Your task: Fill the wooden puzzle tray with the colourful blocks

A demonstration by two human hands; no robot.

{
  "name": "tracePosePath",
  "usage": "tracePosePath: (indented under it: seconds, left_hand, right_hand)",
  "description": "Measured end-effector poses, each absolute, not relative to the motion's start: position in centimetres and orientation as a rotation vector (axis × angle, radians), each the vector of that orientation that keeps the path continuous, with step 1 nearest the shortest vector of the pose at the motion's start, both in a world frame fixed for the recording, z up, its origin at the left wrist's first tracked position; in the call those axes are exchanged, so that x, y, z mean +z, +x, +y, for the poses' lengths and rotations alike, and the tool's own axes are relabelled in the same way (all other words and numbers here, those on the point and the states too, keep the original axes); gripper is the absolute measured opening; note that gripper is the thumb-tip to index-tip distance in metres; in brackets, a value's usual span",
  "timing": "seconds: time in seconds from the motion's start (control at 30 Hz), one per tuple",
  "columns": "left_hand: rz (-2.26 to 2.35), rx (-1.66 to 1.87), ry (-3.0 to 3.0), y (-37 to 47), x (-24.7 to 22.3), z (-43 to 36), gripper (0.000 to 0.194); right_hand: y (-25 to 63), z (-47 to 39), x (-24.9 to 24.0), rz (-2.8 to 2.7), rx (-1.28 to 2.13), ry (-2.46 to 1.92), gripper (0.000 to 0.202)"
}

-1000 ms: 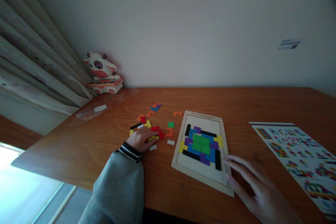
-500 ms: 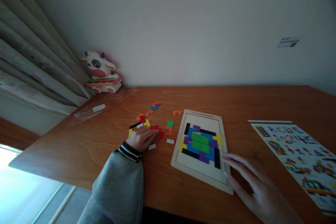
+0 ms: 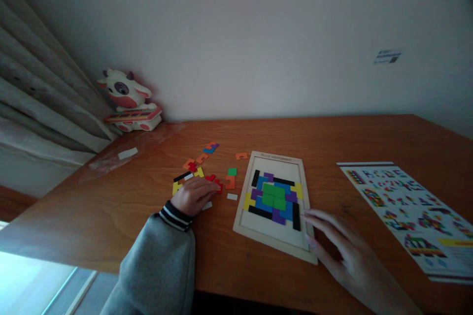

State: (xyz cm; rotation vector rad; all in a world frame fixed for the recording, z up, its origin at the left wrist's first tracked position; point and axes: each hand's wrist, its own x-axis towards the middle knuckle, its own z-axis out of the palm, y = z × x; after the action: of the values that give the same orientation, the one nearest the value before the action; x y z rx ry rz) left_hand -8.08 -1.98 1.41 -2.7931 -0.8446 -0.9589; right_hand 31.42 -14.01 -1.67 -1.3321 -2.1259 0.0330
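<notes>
My left hand, in a grey sleeve with a striped cuff, lies palm down among the loose puzzle pieces. Its fingers are stretched out to the right, with the tips on or over a red piece; the palm hides some pieces. To its right is a wooden puzzle board, where black, blue, purple, yellow and green pieces fit around a green middle. My right hand is open at the board's right edge, fingers apart, fingertips touching or very near the frame. I see nothing in it.
Around the left hand are a green piece, an orange piece, a white piece and several others. A printed pattern sheet lies at the right. A cow toy with a keyboard stands back left, near clear plastic wrapping.
The whole view has shifted a little, so the scene sits further left. Both hands stay in nearly the same places, left at the red pieces, right at the board's edge.
</notes>
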Motion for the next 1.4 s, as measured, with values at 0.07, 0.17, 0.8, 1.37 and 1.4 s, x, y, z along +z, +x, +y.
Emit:
tracePosePath:
  seconds: [0.07, 0.17, 0.8, 1.37, 1.4]
  left_hand:
    - [-0.816, -1.019, -2.799, -6.7, 1.9, -2.6, 0.019]
    - [-0.749, -1.105, -2.830, -3.4, 2.4, -4.1, 0.020]
    - [-0.270, -0.822, -3.089, 6.4, 0.2, -8.0, 0.022]
    - [-0.277, -0.802, -3.112, 4.7, 0.8, -7.7, 0.021]
    - [-0.272, -0.796, -3.121, 4.7, 0.8, -7.8, 0.022]
  right_hand:
    - [31.4, -14.0, -1.6, -2.145, 0.031, -1.308, 0.031]
    - [31.3, -13.9, -1.6, -2.172, 0.046, -1.291, 0.030]
    - [30.7, -13.9, -0.9, -2.147, 0.087, -1.256, 0.025]
    - [30.4, -14.2, 0.4, -2.317, 0.123, -1.051, 0.018]
    - [30.4, -14.2, 0.4, -2.320, 0.123, -1.060, 0.021]
